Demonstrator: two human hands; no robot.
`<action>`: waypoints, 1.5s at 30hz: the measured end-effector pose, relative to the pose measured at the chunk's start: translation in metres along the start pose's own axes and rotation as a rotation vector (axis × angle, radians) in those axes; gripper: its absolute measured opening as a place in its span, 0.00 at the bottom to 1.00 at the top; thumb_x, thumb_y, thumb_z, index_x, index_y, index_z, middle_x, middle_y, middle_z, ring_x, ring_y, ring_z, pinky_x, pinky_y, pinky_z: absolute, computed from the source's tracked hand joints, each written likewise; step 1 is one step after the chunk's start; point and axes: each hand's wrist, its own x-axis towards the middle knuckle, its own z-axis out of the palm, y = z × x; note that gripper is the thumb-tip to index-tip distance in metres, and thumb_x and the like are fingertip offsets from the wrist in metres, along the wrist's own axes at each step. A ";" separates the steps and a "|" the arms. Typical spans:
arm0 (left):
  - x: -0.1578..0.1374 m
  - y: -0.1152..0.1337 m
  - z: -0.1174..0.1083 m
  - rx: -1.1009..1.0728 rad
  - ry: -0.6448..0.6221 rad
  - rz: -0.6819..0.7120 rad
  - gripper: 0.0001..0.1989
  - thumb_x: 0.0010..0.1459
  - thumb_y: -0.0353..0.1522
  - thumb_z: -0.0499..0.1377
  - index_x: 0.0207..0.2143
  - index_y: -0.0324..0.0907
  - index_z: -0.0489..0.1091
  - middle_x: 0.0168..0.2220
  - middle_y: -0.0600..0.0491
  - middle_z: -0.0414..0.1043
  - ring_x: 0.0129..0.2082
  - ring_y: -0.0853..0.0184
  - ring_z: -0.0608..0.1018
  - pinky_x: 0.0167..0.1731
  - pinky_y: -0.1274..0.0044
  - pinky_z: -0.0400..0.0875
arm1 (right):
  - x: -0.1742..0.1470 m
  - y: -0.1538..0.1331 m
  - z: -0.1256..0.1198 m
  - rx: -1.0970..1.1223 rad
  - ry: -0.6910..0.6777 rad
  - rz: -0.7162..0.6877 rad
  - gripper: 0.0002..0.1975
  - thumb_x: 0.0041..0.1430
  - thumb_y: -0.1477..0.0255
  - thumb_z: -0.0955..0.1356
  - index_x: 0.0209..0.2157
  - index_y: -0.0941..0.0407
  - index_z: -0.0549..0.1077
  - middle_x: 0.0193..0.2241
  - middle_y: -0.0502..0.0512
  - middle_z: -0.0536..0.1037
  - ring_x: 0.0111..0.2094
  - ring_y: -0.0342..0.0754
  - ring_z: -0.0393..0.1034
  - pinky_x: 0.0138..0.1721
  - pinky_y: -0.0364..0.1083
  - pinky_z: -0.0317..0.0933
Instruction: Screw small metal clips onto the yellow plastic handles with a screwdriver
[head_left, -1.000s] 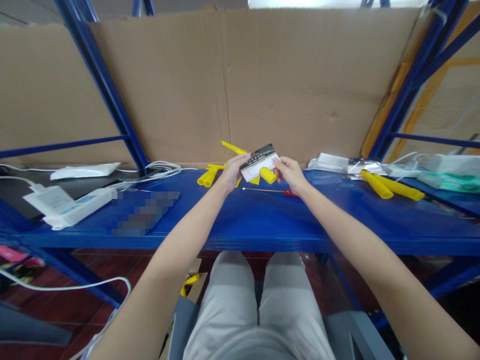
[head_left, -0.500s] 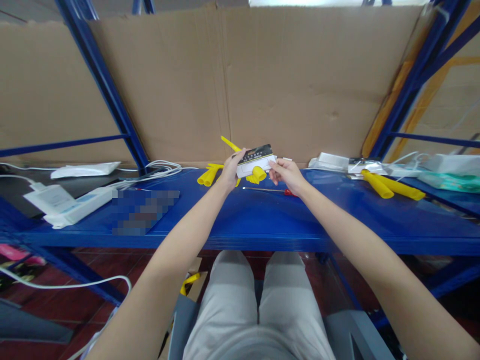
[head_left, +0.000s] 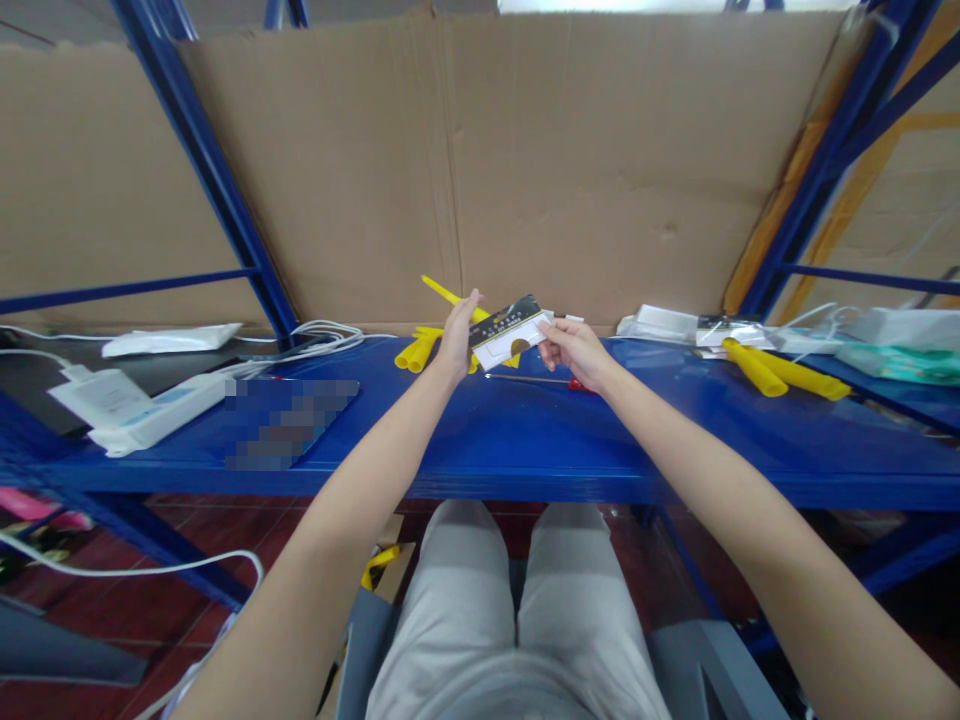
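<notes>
Right hand (head_left: 577,354) pinches card (head_left: 504,337); print illegible; screwdriver handle (head_left: 577,384) part-hidden

Blk/wht card (head_left: 511,333): print (head_left: 506,325) too sm. to read.

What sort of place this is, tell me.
Probably a workshop or packing bench: a blue metal rack whose shelf serves as worktop, a tall cardboard panel behind, and a red-handled screwdriver lying on the shelf.

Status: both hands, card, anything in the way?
Right hand pinching card at its edge. Left hand at yellow tube, grip unclear. Card tilted above blue shelf. Screwdriver lying there, likely not blocking.
</notes>
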 end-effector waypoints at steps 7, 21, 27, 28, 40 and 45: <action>0.003 0.003 -0.003 0.001 0.380 0.132 0.18 0.48 0.48 0.60 0.33 0.44 0.67 0.29 0.53 0.67 0.35 0.65 0.73 0.31 0.76 0.67 | 0.005 0.000 -0.005 -0.001 0.136 0.033 0.19 0.51 0.58 0.70 0.20 0.56 0.63 0.11 0.44 0.64 0.12 0.37 0.57 0.13 0.38 0.54; -0.004 0.010 0.008 0.161 0.469 0.176 0.05 0.46 0.25 0.56 0.26 0.42 0.62 0.23 0.58 0.61 0.22 0.73 0.65 0.23 0.82 0.61 | 0.017 0.004 -0.035 -0.052 0.653 0.018 0.05 0.57 0.79 0.62 0.33 0.54 0.62 0.11 0.37 0.62 0.09 0.37 0.53 0.11 0.36 0.47; -0.007 0.008 0.007 0.168 0.461 0.118 0.04 0.45 0.26 0.56 0.26 0.42 0.63 0.25 0.58 0.63 0.24 0.72 0.66 0.24 0.81 0.62 | 0.029 0.002 -0.047 -0.083 0.725 0.012 0.05 0.57 0.76 0.64 0.27 0.56 0.63 0.13 0.41 0.64 0.11 0.36 0.54 0.11 0.36 0.48; -0.007 0.008 0.007 0.165 0.463 0.103 0.04 0.45 0.26 0.56 0.26 0.42 0.63 0.24 0.58 0.62 0.23 0.72 0.66 0.23 0.81 0.61 | 0.032 0.000 -0.049 -0.083 0.745 0.019 0.06 0.57 0.77 0.64 0.26 0.56 0.63 0.14 0.41 0.65 0.12 0.36 0.54 0.12 0.36 0.48; -0.013 0.011 0.010 0.144 0.473 0.014 0.04 0.46 0.26 0.55 0.27 0.42 0.63 0.21 0.59 0.61 0.20 0.73 0.66 0.18 0.82 0.59 | 0.081 -0.011 -0.069 -0.131 0.727 0.325 0.08 0.56 0.83 0.62 0.26 0.59 0.64 0.14 0.45 0.63 0.15 0.36 0.56 0.16 0.37 0.53; -0.016 0.011 0.012 0.124 0.460 -0.020 0.04 0.46 0.25 0.55 0.27 0.42 0.63 0.23 0.58 0.63 0.21 0.73 0.67 0.18 0.83 0.60 | 0.094 0.001 -0.078 -0.121 0.707 0.398 0.08 0.57 0.83 0.62 0.27 0.59 0.66 0.13 0.45 0.62 0.16 0.38 0.57 0.17 0.38 0.55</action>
